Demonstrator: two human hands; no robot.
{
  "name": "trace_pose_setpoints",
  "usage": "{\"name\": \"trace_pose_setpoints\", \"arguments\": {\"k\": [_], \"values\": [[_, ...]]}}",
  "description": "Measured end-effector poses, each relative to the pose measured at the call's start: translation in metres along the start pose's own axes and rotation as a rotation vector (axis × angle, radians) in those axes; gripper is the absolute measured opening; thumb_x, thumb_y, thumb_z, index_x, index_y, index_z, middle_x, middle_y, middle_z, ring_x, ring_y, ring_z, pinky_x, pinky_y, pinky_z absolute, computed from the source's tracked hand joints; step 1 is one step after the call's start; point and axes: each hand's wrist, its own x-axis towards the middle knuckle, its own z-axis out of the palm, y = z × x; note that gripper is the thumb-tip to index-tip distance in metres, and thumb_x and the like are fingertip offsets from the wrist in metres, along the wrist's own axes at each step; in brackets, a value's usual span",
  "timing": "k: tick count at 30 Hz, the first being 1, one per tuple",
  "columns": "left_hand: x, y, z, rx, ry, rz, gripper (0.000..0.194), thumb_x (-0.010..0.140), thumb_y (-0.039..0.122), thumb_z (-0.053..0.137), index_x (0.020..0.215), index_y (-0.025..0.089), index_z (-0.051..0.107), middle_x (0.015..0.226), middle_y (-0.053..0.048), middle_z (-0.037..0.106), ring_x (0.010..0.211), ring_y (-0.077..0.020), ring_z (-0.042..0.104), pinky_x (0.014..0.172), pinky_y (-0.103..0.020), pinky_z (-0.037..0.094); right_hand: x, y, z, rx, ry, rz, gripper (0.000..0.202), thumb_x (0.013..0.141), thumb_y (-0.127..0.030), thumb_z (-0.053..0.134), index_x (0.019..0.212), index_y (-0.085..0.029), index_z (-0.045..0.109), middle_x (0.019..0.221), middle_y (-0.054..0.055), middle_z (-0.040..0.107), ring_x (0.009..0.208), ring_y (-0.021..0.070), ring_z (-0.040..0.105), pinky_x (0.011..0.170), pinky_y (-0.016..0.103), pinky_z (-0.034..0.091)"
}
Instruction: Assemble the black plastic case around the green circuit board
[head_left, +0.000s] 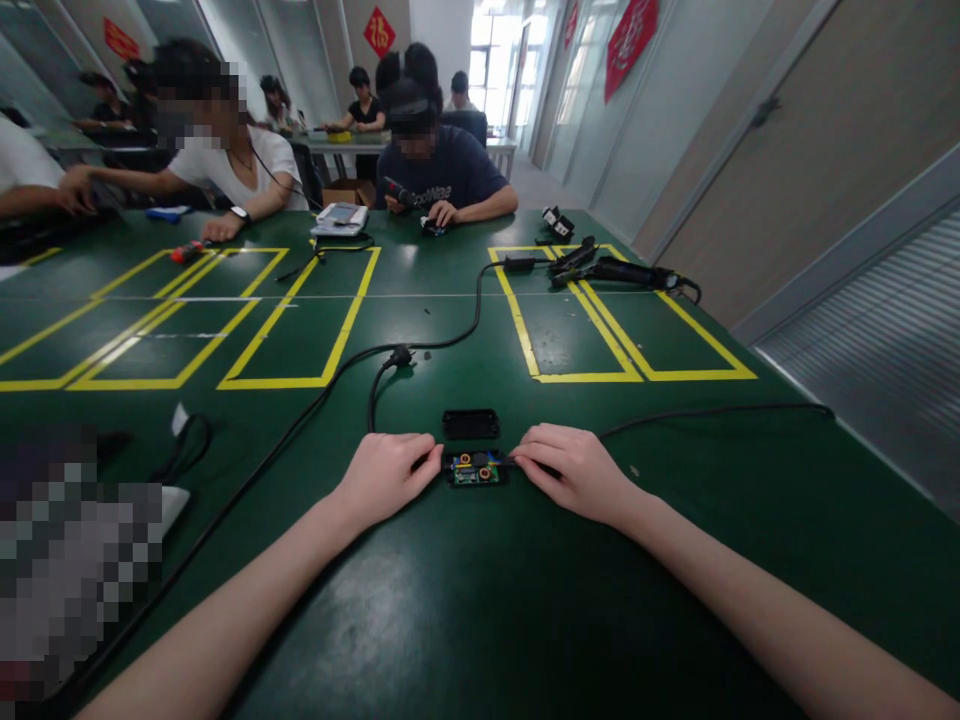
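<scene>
Your two bare hands meet at a small open black case (504, 480), which lies on a green table (570, 620) straight ahead of you, in the near middle of the scene. Inside the case is a green circuit board (466, 478) with two copper-coloured rings and thin coloured wires.

Your left hand (386, 475) is at the case's left end, thumb and forefinger nearly together; you cannot tell from this view whether they grip the case or a lead. Your right hand (577, 465) is at the right end, its fingertips pinching a thin black lead (512, 461) where it meets the case.

Just beyond the case lies a black cover (470, 424), hollow side up. Farther off and slightly left is a black plug (401, 356), its cord curving back toward your left hand. Another black cable (712, 411) stretches right from behind your right hand.

A long cord (300, 402) snakes from near left to a dark handled device (622, 271) at far right. Yellow tape (274, 383) outlines boxes on the table. Across it, a person in a dark shirt (469, 170) handles a small object.
</scene>
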Motion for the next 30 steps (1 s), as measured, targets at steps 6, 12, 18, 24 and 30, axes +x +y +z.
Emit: {"name": "trace_pose_setpoints", "arguments": {"k": [6, 12, 18, 24, 30], "values": [[0.002, 0.002, 0.002, 0.036, 0.074, 0.024, 0.039, 0.105, 0.027, 0.043, 0.071, 0.02, 0.059, 0.064, -0.003, 0.058, 0.066, -0.0179, 0.055, 0.066, -0.029, 0.046, 0.003, -0.006, 0.001, -0.014, 0.013, 0.027, 0.029, 0.107, -0.021, 0.049, 0.09, -0.019, 0.073, 0.096, 0.009, 0.073, 0.085, 0.0208, 0.063, 0.072, 0.036, 0.047], [0.002, 0.003, 0.002, -0.05, 0.081, -0.005, 0.024, 0.104, 0.025, 0.045, 0.095, 0.02, 0.066, 0.084, -0.003, 0.065, 0.073, -0.0166, 0.062, 0.069, -0.028, 0.05, 0.003, -0.01, 0.005, -0.009, 0.044, 0.095, 0.025, 0.106, -0.022, 0.048, 0.097, -0.021, 0.072, 0.103, 0.01, 0.074, 0.093, 0.0238, 0.065, 0.08, 0.04, 0.051], [0.002, 0.002, 0.004, -0.068, 0.135, -0.008, 0.021, 0.102, 0.024, 0.049, 0.117, 0.02, 0.063, 0.108, -0.009, 0.07, 0.101, -0.0246, 0.066, 0.088, -0.038, 0.056, 0.002, -0.009, 0.008, 0.015, 0.11, 0.156, 0.023, 0.1, -0.024, 0.056, 0.121, -0.022, 0.067, 0.12, 0.013, 0.072, 0.108, 0.0293, 0.068, 0.089, 0.047, 0.056], [0.001, -0.002, 0.011, -0.005, 0.094, -0.022, 0.042, 0.108, 0.031, 0.041, 0.147, 0.018, 0.052, 0.147, -0.015, 0.06, 0.138, -0.029, 0.055, 0.116, -0.049, 0.046, 0.001, -0.008, 0.011, 0.024, 0.122, 0.188, 0.037, 0.098, -0.026, 0.058, 0.135, -0.021, 0.061, 0.129, 0.016, 0.069, 0.119, 0.0322, 0.066, 0.101, 0.055, 0.057], [0.0, -0.006, 0.019, 0.043, -0.006, -0.031, 0.05, 0.111, 0.035, 0.033, 0.156, 0.017, 0.047, 0.162, -0.014, 0.049, 0.154, -0.0271, 0.042, 0.129, -0.052, 0.032, -0.003, -0.005, 0.021, -0.061, 0.032, 0.205, 0.05, 0.102, -0.027, 0.05, 0.152, -0.021, 0.053, 0.148, 0.015, 0.062, 0.138, 0.0319, 0.058, 0.119, 0.062, 0.043]]}}
